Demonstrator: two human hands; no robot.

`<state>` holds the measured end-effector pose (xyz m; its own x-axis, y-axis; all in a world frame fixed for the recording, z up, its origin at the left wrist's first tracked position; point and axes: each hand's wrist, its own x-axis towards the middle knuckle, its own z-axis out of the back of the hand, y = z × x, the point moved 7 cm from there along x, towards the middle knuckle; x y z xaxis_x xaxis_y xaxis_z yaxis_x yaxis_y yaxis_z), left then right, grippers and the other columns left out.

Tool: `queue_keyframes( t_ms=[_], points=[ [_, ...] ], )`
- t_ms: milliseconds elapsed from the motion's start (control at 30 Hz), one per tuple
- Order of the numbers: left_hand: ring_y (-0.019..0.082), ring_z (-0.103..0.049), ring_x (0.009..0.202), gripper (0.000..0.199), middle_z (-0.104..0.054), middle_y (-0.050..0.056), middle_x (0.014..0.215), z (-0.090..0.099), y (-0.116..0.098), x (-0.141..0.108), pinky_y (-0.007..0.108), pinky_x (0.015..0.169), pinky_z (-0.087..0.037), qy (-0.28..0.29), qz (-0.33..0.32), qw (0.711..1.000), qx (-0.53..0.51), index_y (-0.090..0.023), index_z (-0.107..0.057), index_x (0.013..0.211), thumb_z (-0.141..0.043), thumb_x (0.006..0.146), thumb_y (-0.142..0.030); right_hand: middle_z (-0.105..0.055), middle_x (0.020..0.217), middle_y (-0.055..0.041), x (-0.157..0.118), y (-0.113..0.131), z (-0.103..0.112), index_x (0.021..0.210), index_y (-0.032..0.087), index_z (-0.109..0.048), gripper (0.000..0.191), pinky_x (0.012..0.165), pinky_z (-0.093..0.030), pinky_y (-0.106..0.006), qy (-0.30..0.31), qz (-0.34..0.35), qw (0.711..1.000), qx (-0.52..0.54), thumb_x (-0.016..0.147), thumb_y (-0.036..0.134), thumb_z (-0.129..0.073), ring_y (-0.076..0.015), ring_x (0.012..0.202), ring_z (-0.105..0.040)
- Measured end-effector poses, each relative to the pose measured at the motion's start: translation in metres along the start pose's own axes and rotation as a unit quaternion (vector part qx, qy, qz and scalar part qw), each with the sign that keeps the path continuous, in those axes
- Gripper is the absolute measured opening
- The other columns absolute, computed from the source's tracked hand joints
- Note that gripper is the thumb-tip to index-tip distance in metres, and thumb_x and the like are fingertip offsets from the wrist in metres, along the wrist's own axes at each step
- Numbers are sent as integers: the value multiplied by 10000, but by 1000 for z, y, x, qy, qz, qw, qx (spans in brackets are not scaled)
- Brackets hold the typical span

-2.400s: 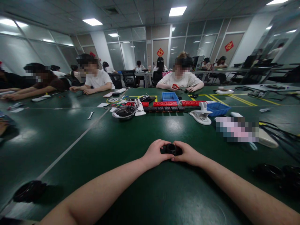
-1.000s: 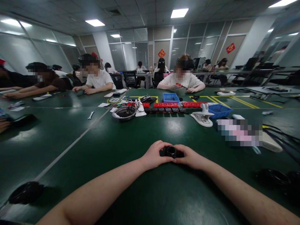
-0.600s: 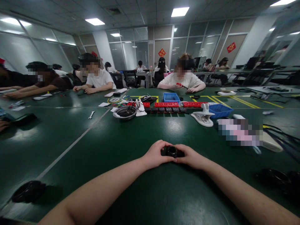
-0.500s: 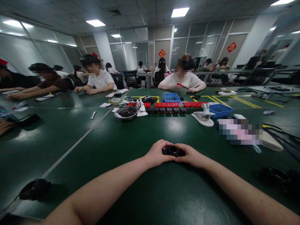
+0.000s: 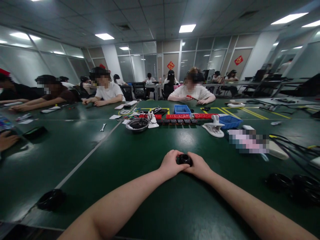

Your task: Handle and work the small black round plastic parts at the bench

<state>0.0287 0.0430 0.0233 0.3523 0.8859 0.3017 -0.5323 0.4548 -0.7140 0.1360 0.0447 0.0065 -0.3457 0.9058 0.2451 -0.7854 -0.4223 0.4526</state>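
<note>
Both hands are closed around a small, shiny black ring-shaped part [image 5: 185, 159] with a round hole facing up, at the middle of the green table. My left hand [image 5: 172, 163] wraps its left side, with the thumb across the near side. My right hand [image 5: 198, 165] grips the opposite side, its fingers partly hidden behind the part. A similar black ring-shaped part [image 5: 51, 199] lies at the lower left. Several more black rings [image 5: 280, 181] are grouped at the right edge.
Ahead lie a metal bowl [image 5: 137, 124], red power strips [image 5: 178, 116], blue bins [image 5: 228, 122] and a white clip stand [image 5: 214, 127]. A wrench [image 5: 103, 127] rests left. Cables [image 5: 287, 146] run along the right. Other people sit around the table; a person's hand [image 5: 8, 140] is at far left.
The camera view has shifted slightly, so the table's things appear moved. My fingers have changed position around the black part, with the right hand closer in on it. Both hands still hold it.
</note>
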Motion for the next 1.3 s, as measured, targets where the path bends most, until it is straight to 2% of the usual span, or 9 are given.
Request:
queue_keyframes(
  t_ms=[133, 267, 333, 567, 1000, 1167, 1300],
  points=[
    [156, -470, 779, 388, -495, 24, 843, 2, -5, 1, 263, 661, -398, 57, -24, 998, -30, -177, -538, 904, -652, 576, -349, -541, 947, -53, 0, 4, 5, 1036, 185, -471, 547, 724, -360, -309, 56, 52, 994, 79, 569, 421, -629, -204, 853, -492],
    [138, -468, 748, 409, -503, 18, 845, 2, -7, 2, 251, 655, -395, 104, -45, 993, -37, -195, -536, 967, -635, 600, -348, -549, 917, -43, -1, 3, 7, 1005, 168, -520, 431, 723, -372, -306, 155, 79, 976, 133, 633, 370, -600, -194, 835, -493],
    [132, -463, 733, 425, -502, 15, 843, 1, -6, 2, 247, 651, -391, 115, -54, 991, -37, -207, -531, 995, -628, 608, -353, -548, 909, -43, -1, 3, 8, 992, 158, -533, 388, 727, -374, -305, 181, 82, 969, 148, 656, 343, -588, -192, 835, -488],
    [130, -455, 717, 437, -489, 18, 842, -3, -4, 5, 252, 651, -391, 135, -38, 989, -44, -217, -523, 1009, -628, 609, -359, -539, 893, -38, -2, 0, 9, 982, 164, -542, 343, 727, -376, -297, 186, 75, 965, 168, 676, 315, -576, -184, 823, -476],
    [143, -463, 766, 425, -489, 25, 870, -4, -7, 4, 255, 668, -389, 120, -23, 991, -56, -210, -527, 972, -643, 594, -364, -552, 864, -27, 1, 1, 9, 976, 173, -546, 337, 709, -371, -287, 182, 80, 962, 187, 664, 294, -588, -180, 802, -487],
    [144, -463, 764, 423, -493, 23, 861, -5, -6, 3, 254, 660, -386, 110, -23, 992, -59, -199, -529, 950, -646, 585, -378, -550, 847, -18, 1, -1, 7, 953, 157, -544, 339, 689, -371, -268, 185, 54, 956, 222, 642, 275, -605, -168, 782, -492],
    [140, -456, 744, 410, -483, 16, 834, -5, -8, 2, 253, 649, -383, 97, -21, 993, -58, -188, -537, 912, -656, 569, -377, -527, 775, -1, 0, -7, 2, 853, 147, -521, 310, 601, -366, -237, 175, 17, 956, 236, 606, 301, -627, -143, 707, -481]
  ],
)
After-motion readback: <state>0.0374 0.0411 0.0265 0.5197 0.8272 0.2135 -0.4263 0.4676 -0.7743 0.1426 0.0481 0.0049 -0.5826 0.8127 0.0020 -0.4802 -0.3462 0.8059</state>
